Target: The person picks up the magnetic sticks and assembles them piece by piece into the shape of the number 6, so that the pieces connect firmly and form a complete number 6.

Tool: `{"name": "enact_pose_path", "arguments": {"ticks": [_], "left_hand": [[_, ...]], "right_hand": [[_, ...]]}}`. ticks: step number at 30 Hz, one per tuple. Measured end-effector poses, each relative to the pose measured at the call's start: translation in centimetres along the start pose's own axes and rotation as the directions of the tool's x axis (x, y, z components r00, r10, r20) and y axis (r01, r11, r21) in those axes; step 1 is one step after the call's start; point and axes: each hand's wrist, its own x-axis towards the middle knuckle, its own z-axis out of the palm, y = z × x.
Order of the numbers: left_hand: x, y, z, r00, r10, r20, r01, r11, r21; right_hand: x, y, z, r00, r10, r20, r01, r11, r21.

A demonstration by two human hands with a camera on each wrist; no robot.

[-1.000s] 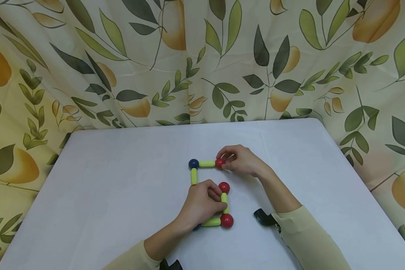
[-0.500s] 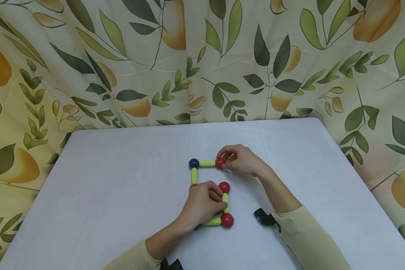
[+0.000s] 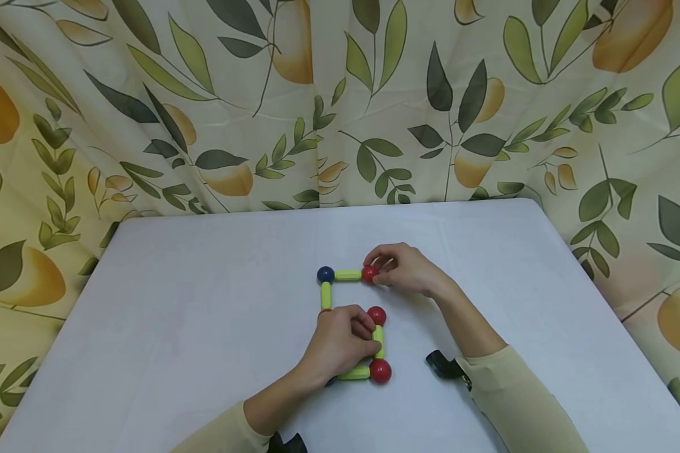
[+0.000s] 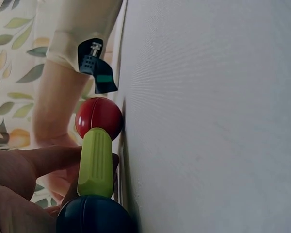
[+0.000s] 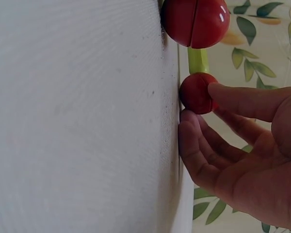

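Note:
Magnetic sticks and balls form a bent chain on the table. At its far end my right hand (image 3: 405, 269) pinches a red ball (image 3: 369, 274) between thumb and fingers; the right wrist view also shows that ball (image 5: 196, 93). A yellow-green stick (image 3: 348, 275) links it to a dark blue ball (image 3: 325, 275). My left hand (image 3: 337, 346) grips the upright yellow-green stick (image 3: 378, 341) on the right side. That stick runs between a red ball (image 3: 376, 315) and a larger red ball (image 3: 381, 371). My left hand hides the chain's middle. A gap separates the two right-side upper red balls.
The white-covered table (image 3: 204, 283) spreads around the pieces. Behind it hangs a leaf-and-fruit patterned curtain (image 3: 385, 113). A black wrist device (image 3: 444, 365) sticks out beside the right sleeve, and another (image 3: 288, 444) beside the left sleeve.

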Motion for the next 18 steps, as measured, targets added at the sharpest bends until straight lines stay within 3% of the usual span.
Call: {"name": "enact_pose_path", "arguments": {"ticks": [13, 18], "left_hand": [[0.06, -0.36, 0.13, 1.0, -0.001, 0.015, 0.0, 1.0, 0.015], [-0.12, -0.34, -0.08, 0.999, -0.018, 0.051, 0.017, 1.0, 0.017]], "right_hand": [[-0.28, 0.39, 0.09, 1.0, -0.002, -0.01, 0.002, 1.0, 0.0], [-0.51, 0.55, 0.24, 1.0, -0.008, -0.017, 0.008, 1.0, -0.021]]}}
